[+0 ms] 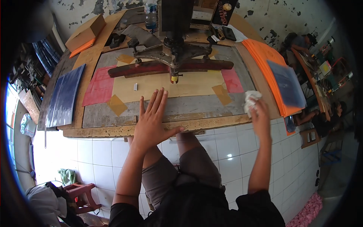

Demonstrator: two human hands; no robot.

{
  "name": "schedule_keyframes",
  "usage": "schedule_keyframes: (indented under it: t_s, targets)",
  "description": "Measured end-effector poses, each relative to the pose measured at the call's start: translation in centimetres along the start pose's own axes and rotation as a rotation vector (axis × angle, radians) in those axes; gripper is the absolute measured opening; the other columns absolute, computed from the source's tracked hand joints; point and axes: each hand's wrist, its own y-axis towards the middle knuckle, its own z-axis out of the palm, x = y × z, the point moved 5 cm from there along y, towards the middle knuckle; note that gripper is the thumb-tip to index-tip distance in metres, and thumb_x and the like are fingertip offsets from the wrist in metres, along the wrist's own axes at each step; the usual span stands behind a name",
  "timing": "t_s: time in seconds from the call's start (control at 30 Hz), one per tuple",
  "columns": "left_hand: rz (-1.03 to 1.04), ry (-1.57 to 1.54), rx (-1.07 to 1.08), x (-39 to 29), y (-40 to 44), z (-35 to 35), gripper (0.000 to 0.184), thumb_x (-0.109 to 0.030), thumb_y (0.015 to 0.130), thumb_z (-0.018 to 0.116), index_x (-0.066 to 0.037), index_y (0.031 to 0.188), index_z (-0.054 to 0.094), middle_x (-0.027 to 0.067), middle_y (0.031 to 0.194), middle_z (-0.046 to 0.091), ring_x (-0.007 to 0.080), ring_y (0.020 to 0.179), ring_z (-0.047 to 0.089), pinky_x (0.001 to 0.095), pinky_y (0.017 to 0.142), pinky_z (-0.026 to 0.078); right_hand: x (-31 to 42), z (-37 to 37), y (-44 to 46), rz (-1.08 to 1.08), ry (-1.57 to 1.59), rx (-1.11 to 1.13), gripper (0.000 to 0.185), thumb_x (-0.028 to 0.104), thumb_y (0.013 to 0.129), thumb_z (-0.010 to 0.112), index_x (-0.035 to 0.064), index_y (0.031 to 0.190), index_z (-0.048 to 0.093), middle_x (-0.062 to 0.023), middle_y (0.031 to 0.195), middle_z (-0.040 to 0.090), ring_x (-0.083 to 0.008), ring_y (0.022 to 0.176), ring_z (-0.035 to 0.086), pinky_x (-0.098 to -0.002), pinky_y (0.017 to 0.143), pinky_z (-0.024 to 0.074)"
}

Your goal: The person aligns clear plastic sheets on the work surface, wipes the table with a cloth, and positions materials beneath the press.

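My left hand (152,119) is spread, palm down, over the front edge of the worktable, fingertips near the tan sheet (151,86) on the grey board. My right hand (260,115) grips a crumpled white cloth (251,101) at the board's right front corner. A small pale block (135,87) lies on the tan sheet, ahead of my left fingers. Over the sheet stands a metal press frame (174,56) with a long dark red bar (151,69). Red sheets (99,85) and brown tape (221,94) flank the tan sheet.
Orange sheets (261,60) are stacked at right under clear blue plastic (283,81). Dark blue plastic sheets (66,96) lie at left, below a cardboard box (86,32). A bottle (151,15) and a phone (228,33) are at the back. Other people (302,41) sit far right.
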Motion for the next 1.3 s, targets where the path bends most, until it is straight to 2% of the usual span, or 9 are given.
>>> schedule_keyframes:
  t_s: [0.07, 0.17, 0.27, 0.47, 0.57, 0.67, 0.77, 0.97, 1.3]
  targets:
    - [-0.035, -0.009, -0.039, 0.1, 0.0, -0.3, 0.14, -0.073, 0.079, 0.087, -0.004, 0.18, 0.02, 0.0174, 0.184, 0.034, 0.035, 0.172, 0.027, 0.0616, 0.141, 0.01, -2.0, -2.6, 2.7, 0.156, 0.059, 0.025, 0.039, 0.02, 0.114, 0.063, 0.0079, 0.151, 0.068, -0.0165, 0.161, 0.059, -0.0393, 0.153, 0.053, -0.0498, 0.126, 0.0436]
    - [-0.059, -0.018, -0.121, 0.4, 0.0, -0.3, 0.141, -0.07, 0.079, 0.089, -0.001, 0.18, 0.018, 0.0193, 0.183, 0.035, 0.035, 0.172, 0.028, 0.0616, 0.14, 0.011, -5.0, -4.2, 5.9, -0.004, -0.345, -0.056, 0.047, 0.027, 0.115, 0.064, 0.01, 0.159, 0.062, -0.0156, 0.168, 0.053, -0.0384, 0.158, 0.047, -0.0523, 0.132, 0.0349]
    - [-0.09, -0.093, -0.144, 0.9, -0.2, -0.3, 0.133, -0.065, 0.084, 0.087, -0.002, 0.18, 0.019, 0.0188, 0.182, 0.036, 0.0356, 0.172, 0.029, 0.0615, 0.14, 0.011, -2.3, -2.9, 5.9, -0.139, -0.403, -0.182, 0.049, 0.03, 0.114, 0.065, 0.0138, 0.16, 0.062, -0.0132, 0.167, 0.052, -0.038, 0.16, 0.041, -0.056, 0.134, 0.0294]
    - [-0.124, -0.478, -0.192, 2.3, -0.7, -1.5, 0.078, -0.045, 0.112, 0.054, -0.002, 0.175, 0.036, 0.0202, 0.176, 0.047, 0.0358, 0.169, 0.036, 0.0579, 0.14, 0.013, 7.1, 1.6, -1.2, -0.157, 0.064, 0.144, 0.051, 0.034, 0.112, 0.067, 0.0131, 0.159, 0.064, -0.0122, 0.168, 0.052, -0.0383, 0.155, 0.047, -0.0604, 0.133, 0.0303]
    - [-0.081, -0.611, -0.227, 2.5, -0.9, -1.8, 0.062, -0.032, 0.116, 0.041, -0.003, 0.171, 0.043, 0.0189, 0.173, 0.052, 0.0384, 0.167, 0.039, 0.0566, 0.139, 0.017, 12.2, 3.3, -4.9, -0.232, 0.127, 0.163, 0.054, 0.036, 0.111, 0.068, 0.0141, 0.16, 0.063, -0.0121, 0.17, 0.051, -0.0387, 0.156, 0.045, -0.0619, 0.132, 0.0306]
    - [-0.062, -0.642, -0.236, 2.2, -0.7, -2.0, 0.065, -0.039, 0.116, 0.035, -0.002, 0.169, 0.046, 0.0191, 0.17, 0.054, 0.0383, 0.164, 0.042, 0.0563, 0.139, 0.017, 14.5, 4.8, -6.6, -0.215, 0.057, 0.073, 0.057, 0.037, 0.109, 0.07, 0.0158, 0.162, 0.063, -0.0122, 0.172, 0.05, -0.0413, 0.158, 0.042, -0.0632, 0.133, 0.0298]
    - [-0.075, -0.71, -0.262, 2.2, -0.7, -1.9, 0.082, -0.058, 0.116, 0.027, 0.004, 0.167, 0.047, 0.0228, 0.169, 0.055, 0.0379, 0.166, 0.041, 0.0532, 0.139, 0.019, 13.9, 5.0, -6.4, -0.24, 0.097, 0.113, 0.06, 0.039, 0.107, 0.073, 0.0178, 0.163, 0.062, -0.0118, 0.174, 0.048, -0.0427, 0.161, 0.04, -0.0639, 0.133, 0.0288]
    - [-0.004, -0.865, -0.326, 2.8, -1.2, -2.0, 0.096, -0.072, 0.112, 0.021, 0.003, 0.168, 0.046, 0.0228, 0.168, 0.056, 0.0379, 0.164, 0.043, 0.0531, 0.137, 0.022, 14.3, 4.7, -5.3, -0.342, 0.127, 0.188, 0.061, 0.039, 0.106, 0.075, 0.0155, 0.161, 0.063, -0.0114, 0.173, 0.05, -0.0417, 0.161, 0.04, -0.0626, 0.133, 0.0291]
    - [0.055, -0.81, -0.309, 2.4, -1.3, -2.3, 0.096, -0.074, 0.109, 0.028, 0.003, 0.158, 0.057, 0.0252, 0.163, 0.06, 0.0408, 0.156, 0.052, 0.0525, 0.132, 0.032, 16.1, 4.3, -2.4, -0.404, 0.235, 0.303, 0.044, 0.029, 0.105, 0.076, 0.0141, 0.146, 0.071, -0.0091, 0.168, 0.056, -0.0348, 0.161, 0.047, -0.0623, 0.135, 0.029]
